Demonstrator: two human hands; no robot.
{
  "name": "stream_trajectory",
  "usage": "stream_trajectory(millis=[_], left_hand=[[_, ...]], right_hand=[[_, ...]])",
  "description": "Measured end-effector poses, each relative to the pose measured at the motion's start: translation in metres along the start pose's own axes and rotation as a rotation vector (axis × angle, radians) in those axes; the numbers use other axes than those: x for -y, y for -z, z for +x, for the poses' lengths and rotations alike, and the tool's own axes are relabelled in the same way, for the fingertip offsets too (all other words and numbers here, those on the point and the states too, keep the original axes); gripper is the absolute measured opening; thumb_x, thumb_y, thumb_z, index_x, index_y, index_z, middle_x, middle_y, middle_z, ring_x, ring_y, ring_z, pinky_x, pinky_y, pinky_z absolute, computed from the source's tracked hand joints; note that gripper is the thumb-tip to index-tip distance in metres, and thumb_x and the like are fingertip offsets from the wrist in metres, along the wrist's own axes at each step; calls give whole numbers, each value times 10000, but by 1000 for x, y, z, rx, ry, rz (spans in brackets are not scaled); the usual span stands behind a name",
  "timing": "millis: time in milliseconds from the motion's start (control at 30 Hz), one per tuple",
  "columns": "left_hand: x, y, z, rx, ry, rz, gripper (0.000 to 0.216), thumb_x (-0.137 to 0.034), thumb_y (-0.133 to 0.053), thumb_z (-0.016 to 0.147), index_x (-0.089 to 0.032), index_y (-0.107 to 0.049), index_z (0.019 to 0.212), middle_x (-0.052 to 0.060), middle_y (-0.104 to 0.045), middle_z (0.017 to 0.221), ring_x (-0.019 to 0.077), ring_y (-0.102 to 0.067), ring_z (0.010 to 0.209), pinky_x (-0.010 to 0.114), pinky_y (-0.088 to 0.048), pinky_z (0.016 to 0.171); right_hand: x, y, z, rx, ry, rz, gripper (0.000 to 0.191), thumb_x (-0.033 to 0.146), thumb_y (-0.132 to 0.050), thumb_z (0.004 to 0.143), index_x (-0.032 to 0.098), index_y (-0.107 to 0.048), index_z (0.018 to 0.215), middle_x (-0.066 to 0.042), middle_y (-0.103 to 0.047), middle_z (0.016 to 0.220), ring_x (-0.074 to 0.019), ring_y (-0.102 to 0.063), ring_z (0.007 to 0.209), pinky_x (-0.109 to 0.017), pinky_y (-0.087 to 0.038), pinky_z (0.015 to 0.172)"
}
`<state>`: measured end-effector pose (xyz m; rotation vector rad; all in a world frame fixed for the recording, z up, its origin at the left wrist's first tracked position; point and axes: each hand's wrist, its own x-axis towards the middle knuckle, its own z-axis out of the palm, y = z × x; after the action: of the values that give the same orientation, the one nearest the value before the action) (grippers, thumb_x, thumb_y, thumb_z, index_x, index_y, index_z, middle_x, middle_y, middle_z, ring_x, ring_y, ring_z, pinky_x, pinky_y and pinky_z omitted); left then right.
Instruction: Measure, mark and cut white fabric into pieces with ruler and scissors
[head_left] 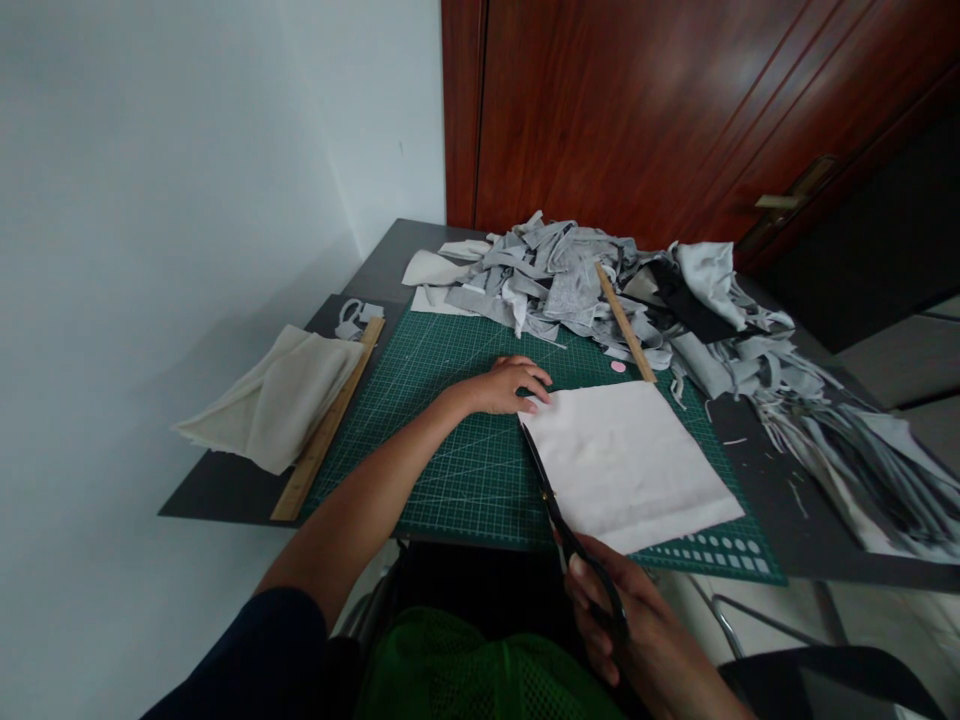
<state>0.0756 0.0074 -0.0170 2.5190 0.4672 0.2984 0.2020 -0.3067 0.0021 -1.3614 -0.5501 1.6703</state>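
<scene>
A white square of cloth (634, 460) lies on the green cutting mat (450, 470), its near edge reaching over the mat's printed border. My left hand (514, 385) is at the cloth's far left corner, with thumb and fingertips closed on it. Black-handled scissors (555, 510) are in my right hand (630, 610), which is wrapped round their handles at the table's near edge. The blades point away from me along the cloth's left edge. Whether they are slightly parted or closed is hard to make out.
A heap of grey fabric strips (562, 270) covers the table's back, with a wooden ruler (626, 325) leaning on it. Folded cream cloth (281, 395) and a longer wooden ruler (330, 420) lie left. More strips (885, 465) hang together at right. A pink disc (618, 367) sits beyond the cloth.
</scene>
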Motion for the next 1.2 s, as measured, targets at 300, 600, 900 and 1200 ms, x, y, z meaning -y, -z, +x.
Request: stream_trajectory(millis=[300,600,900,1200], left_hand=[[-1,0,0,-4,-3,2,270,-234,-737,862,-331,-793,1107,4,-632,1425,267,-413,1392,460,-207,1156],[-1,0,-1,5,2,0,274,-251,-722,857,-344,-796,1105,1,-629,1429,283,-399,1408,481,-207,1161],[3,2,0,-24,-32,-33,252,-217,-733,858,-310,-800,1082,26,-655,1383,258,-478,1356,460,-264,1168],[7,2,-1,-51,-16,3,207,-221,-743,856,-287,-804,1042,46,-608,1453,269,-488,1375,458,-279,1181]], right_hand=[[-3,5,-1,-1,-3,-14,674,625,-799,800,230,-557,1289,77,-468,718,-50,-370,479,-159,-335,365],[0,5,0,14,4,-38,530,598,-779,831,204,-632,1153,68,-461,716,-43,-351,471,-159,-329,362],[6,3,1,-59,-67,68,655,582,-867,712,226,-588,1187,83,-486,667,-49,-331,438,-149,-280,322],[-5,13,-9,-24,-106,45,604,620,-837,732,232,-591,1125,94,-438,640,-38,-290,420,-139,-252,310]])
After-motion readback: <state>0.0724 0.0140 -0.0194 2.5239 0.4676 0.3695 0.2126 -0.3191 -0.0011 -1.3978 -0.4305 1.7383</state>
